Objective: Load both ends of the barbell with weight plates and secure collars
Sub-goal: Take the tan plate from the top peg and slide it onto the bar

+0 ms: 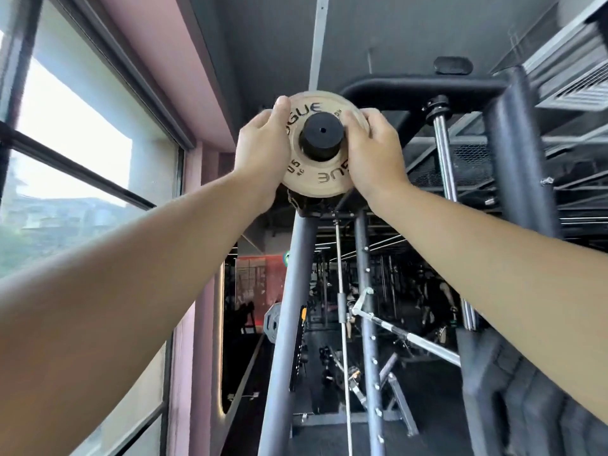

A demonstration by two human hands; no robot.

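A small tan weight plate with black lettering sits on the black end of the barbell sleeve, which points straight at me, high up. My left hand grips the plate's left rim with curled fingers. My right hand grips its right rim, the thumb near the sleeve. A darker part sits behind the plate's bottom edge. No collar is in view.
Grey rack uprights drop below the plate. A thick black rack post stands to the right, with a chrome guide rod beside it. A window fills the left. Benches, cable gear and another bar lie on the gym floor below.
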